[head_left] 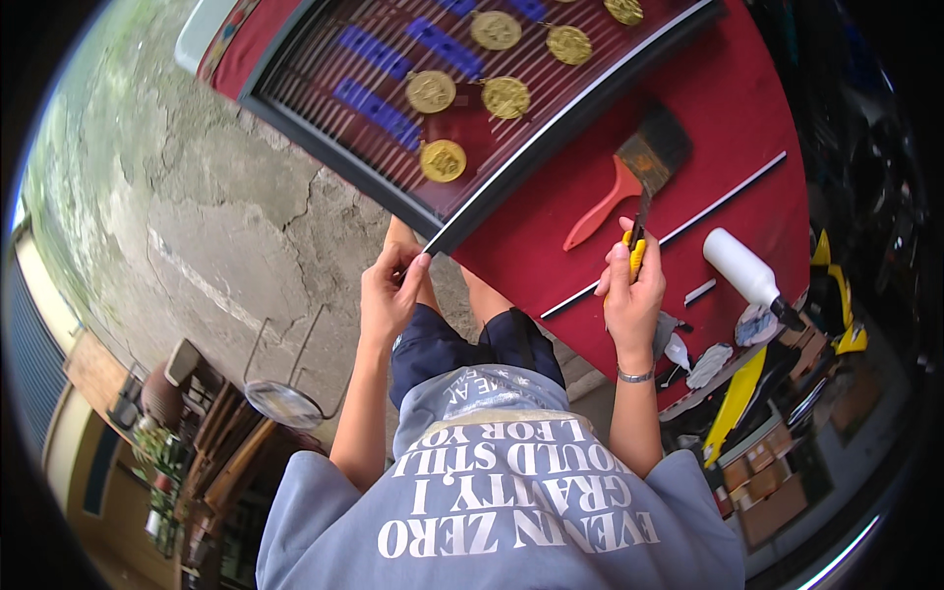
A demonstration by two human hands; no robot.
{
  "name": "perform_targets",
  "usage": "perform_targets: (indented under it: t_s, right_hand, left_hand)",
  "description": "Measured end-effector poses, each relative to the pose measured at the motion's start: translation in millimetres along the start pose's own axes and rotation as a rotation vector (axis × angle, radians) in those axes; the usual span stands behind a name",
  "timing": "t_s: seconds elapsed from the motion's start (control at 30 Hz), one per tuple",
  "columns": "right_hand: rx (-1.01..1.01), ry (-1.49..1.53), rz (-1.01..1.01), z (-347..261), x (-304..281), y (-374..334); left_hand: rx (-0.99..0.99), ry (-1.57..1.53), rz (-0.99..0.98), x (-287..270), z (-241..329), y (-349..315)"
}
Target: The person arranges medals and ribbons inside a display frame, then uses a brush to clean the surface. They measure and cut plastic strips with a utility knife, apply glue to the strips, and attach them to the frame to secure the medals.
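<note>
A dark-framed display case (336,164) lies tilted across the far side of the red-covered table (511,261). Several gold medals (442,160) on blue ribbons show inside it, over a striped backing. A thin pale strip (580,128) runs along its near edge. My left hand (386,295) is closed, pinching the case's near corner where the strip ends. In my right hand (634,305) is a yellow utility knife (637,258), its blade pointing away from me. The hand hovers over or rests on the table; I cannot tell which.
Beyond the knife lies a wide paintbrush (618,192) with a red handle. A loose black-and-white strip (728,202), a short offcut (700,292), a white bottle (739,265) and crumpled rags (710,366) are at the right. Cracked concrete (236,216) spreads left, with stacked wood (221,442) nearby.
</note>
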State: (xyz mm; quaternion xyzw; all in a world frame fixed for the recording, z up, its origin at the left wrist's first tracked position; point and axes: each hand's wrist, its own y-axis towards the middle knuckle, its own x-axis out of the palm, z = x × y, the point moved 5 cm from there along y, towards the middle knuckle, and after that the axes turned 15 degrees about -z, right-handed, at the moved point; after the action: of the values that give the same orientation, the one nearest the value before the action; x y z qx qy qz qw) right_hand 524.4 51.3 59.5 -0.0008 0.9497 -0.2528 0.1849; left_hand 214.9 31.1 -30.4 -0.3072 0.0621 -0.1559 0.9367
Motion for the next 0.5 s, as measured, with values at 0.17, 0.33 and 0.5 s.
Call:
perform_targets:
  t_s: [0.17, 0.33, 0.5]
  right_hand:
    - [-0.112, -0.325, -0.253, -18, 52, 6]
    - [-0.382, -0.680, -0.459, -33, 110, 0]
    - [-0.333, -0.733, -0.509, -22, 130, -4]
  left_hand:
    - [-0.024, 0.043, 0.025, 1, 24, 3]
    - [0.044, 0.048, 0.072, 4, 22, 6]
    - [-0.012, 0.104, 0.047, 2, 27, 7]
